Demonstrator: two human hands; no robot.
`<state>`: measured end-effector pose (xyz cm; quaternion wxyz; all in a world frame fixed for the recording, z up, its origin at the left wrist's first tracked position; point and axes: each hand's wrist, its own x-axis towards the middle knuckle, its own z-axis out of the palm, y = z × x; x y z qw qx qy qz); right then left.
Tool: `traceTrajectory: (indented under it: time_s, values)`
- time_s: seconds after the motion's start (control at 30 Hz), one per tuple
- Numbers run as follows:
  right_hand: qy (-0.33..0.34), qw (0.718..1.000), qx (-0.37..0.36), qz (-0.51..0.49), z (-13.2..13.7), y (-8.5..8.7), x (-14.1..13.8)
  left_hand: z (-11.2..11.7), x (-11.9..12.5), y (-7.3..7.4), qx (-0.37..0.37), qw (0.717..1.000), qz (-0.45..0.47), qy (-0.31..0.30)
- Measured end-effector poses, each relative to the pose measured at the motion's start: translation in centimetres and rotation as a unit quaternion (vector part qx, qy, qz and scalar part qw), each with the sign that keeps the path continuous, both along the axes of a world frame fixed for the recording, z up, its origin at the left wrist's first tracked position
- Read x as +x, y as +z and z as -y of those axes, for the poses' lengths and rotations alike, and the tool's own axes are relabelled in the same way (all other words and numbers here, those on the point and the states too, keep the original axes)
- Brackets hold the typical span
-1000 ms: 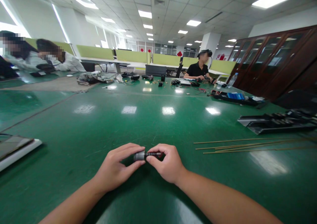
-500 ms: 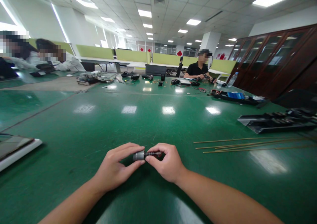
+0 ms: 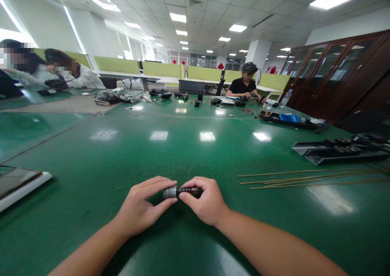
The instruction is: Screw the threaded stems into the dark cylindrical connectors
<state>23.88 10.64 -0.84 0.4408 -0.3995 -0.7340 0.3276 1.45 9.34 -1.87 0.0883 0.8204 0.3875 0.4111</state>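
Observation:
Both my hands meet low over the green table [image 3: 189,146], near its front edge. My left hand [image 3: 140,209] pinches the grey cylindrical end of a small metal part [image 3: 170,192] between thumb and fingers. My right hand [image 3: 205,201] is closed round the thin dark shaft [image 3: 187,190] that sticks out of the same part. The piece lies level between the two hands, just above the tabletop.
Several thin brass rods [image 3: 304,178] lie to the right. A black tray of parts [image 3: 341,150] sits beyond them. A white-edged tablet [image 3: 18,182] rests at the left. Other people sit at the far side and the far left, among tools and cables.

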Motion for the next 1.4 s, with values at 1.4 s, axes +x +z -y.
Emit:
traceTrajectory:
  time_s: [1.4]
  values:
    - [-0.002, 1.0, -0.011, -0.016, -0.03, 0.09, 0.11, 0.07, -0.11, 0.42, 0.011, 1.0, -0.004, 0.006]
